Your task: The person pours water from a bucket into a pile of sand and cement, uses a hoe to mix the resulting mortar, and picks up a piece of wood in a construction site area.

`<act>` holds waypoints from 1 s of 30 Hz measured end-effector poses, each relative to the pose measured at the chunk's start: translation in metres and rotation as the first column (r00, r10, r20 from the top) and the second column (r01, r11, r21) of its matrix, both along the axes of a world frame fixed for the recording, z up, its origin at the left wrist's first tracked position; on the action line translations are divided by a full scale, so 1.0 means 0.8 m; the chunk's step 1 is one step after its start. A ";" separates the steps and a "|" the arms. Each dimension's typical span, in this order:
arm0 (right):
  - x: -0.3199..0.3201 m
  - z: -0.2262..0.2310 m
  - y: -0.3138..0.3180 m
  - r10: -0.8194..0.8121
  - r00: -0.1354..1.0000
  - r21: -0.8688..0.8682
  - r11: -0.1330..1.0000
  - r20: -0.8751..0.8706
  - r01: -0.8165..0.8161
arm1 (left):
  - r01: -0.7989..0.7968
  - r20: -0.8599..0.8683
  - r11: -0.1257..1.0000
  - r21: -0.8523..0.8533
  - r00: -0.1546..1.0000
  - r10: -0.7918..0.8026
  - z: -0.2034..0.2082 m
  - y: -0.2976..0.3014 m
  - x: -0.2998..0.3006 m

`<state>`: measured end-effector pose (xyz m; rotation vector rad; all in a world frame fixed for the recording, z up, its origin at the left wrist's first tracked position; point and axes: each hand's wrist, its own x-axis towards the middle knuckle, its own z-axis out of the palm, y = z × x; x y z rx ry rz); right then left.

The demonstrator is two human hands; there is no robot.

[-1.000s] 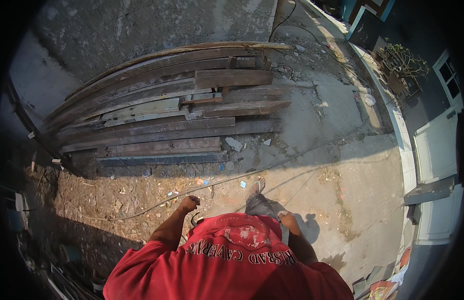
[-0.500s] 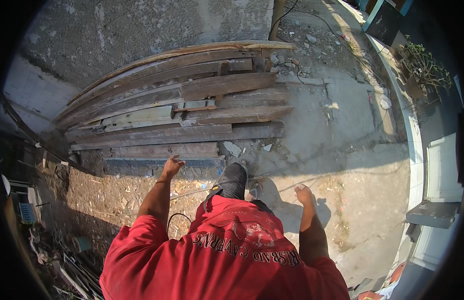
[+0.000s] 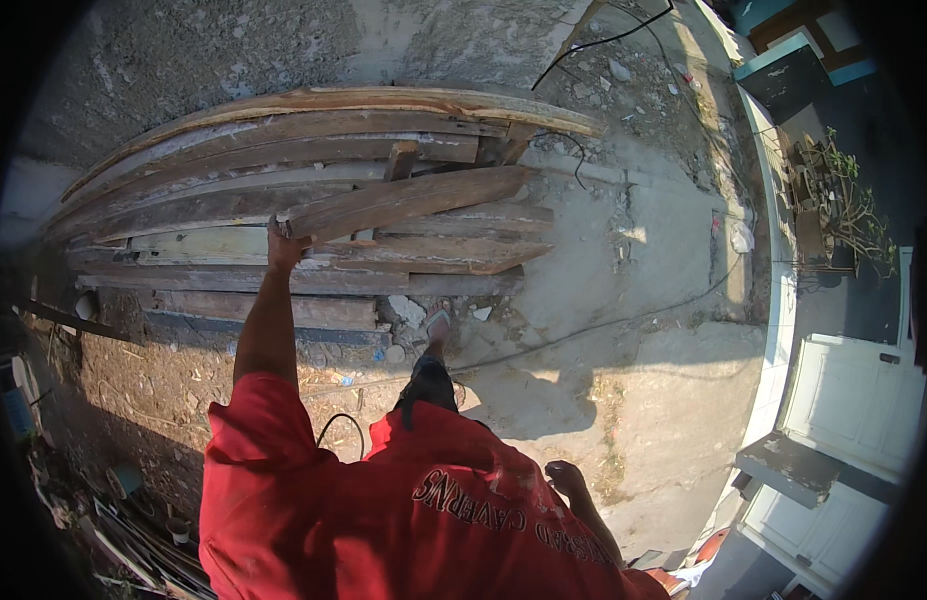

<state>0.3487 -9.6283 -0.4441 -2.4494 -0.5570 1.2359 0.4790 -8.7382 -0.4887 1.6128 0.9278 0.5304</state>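
My left hand (image 3: pixel 287 246) is closed on the left end of a short brown wooden board (image 3: pixel 414 203). The board lies slantwise over a stack of long weathered planks (image 3: pixel 234 160), its left end nearer to me than its right. A small wood block (image 3: pixel 402 160) stands out just beyond it. Low on the right, beside my shirt, my right hand (image 3: pixel 564 477) hangs in shade with its fingers curled. Nothing shows in it, and it touches none of the wood.
A rough grey wall (image 3: pixel 214 50) rises behind the stack. Rubble (image 3: pixel 408 311) lies by my foot, and a thin cable (image 3: pixel 624 322) crosses the concrete. A potted plant (image 3: pixel 854 195) and white doors (image 3: pixel 849 390) are on the right. Wood scraps litter the dirt at left.
My left hand has reached forward and taken hold of the short board, whose left end has shifted left and toward me. My right hand has drawn back toward my body. The view has shifted.
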 end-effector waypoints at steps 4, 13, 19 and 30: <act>0.097 0.061 0.092 -0.544 0.831 -0.198 0.833 -0.117 0.517 | 0.100 0.119 0.987 -0.123 0.989 -0.085 -0.007 0.033 0.026; 0.277 0.096 0.281 -0.519 0.843 -0.041 0.854 -0.143 0.519 | 0.374 -0.362 0.927 -0.010 0.863 -0.352 0.027 0.027 0.023; 0.296 0.074 0.294 -0.309 0.943 -0.039 0.951 -0.125 0.307 | 0.455 -0.250 0.805 0.381 0.889 -0.385 0.199 -0.107 0.082; 0.410 0.087 0.290 -0.139 0.990 -0.002 0.990 0.012 0.139 | 0.547 -0.277 0.563 0.620 0.823 -0.495 0.288 -0.300 0.160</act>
